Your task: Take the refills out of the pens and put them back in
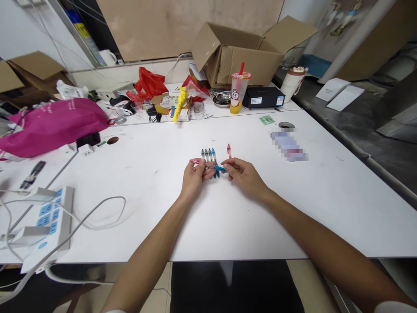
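My left hand (194, 174) and my right hand (243, 175) are both closed on one pen (210, 165), held level just above the white table. Its left end is red and its right end blue; part of it is hidden by my fingers. Behind the hands several black pens (206, 154) lie side by side, with a blue pen (214, 153) at the right of the row. My hands cover parts of these pens. A red pen (229, 150) lies apart from them, just beyond my right hand, which hides its near end.
On the left stand a power strip (61, 217) with looping cables and a magenta bag (61, 124). At the back are a drink cup (239, 93), a yellow toy-like item (180, 104), a black box (263, 98) and an open carton (249, 61). A pixelated item (289, 146) lies right.
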{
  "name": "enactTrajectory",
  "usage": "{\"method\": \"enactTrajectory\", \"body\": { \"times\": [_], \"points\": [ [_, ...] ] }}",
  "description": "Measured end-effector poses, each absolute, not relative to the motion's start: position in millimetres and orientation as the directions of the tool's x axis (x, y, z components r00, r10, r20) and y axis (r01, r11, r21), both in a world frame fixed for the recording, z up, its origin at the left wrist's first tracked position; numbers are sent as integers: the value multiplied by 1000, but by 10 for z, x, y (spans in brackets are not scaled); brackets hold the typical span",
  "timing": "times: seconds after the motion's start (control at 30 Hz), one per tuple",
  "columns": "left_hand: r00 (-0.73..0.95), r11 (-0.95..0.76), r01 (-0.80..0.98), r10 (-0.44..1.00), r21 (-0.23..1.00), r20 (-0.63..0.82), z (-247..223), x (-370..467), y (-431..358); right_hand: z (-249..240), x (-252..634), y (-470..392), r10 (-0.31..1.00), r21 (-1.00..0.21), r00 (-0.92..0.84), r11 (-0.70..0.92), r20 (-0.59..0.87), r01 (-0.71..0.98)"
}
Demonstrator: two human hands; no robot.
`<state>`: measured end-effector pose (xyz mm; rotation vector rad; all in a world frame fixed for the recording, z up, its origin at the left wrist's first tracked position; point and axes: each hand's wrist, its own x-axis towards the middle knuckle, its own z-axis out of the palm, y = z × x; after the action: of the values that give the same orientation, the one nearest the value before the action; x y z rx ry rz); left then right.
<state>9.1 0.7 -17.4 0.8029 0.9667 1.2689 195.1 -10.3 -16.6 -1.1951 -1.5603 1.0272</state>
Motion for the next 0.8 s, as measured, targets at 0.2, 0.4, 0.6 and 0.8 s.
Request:
{"method": "enactTrajectory", "body": {
  "times": [0.2, 0.4, 0.6, 0.8],
  "points": [
    [-28, 141, -408, 986, 902, -166, -156, 80, 27, -145, 1945, -110, 949, -908, -107, 314, 295, 279],
    [-71, 146, -453, 977, 879, -199, -119, 57, 39, -139, 1973, -78, 927, -890, -80, 374, 366, 263],
    [-133, 125, -504, 966, 855, -220, -71, -7, 65, -55, 2110, -18, 938, -911, 28, 328, 345, 249],
    [-140, 124, -496, 965, 859, -221, -51, -33, 68, 22, 2215, -1, 972, -968, 155, 143, 177, 208]
  ]
}}
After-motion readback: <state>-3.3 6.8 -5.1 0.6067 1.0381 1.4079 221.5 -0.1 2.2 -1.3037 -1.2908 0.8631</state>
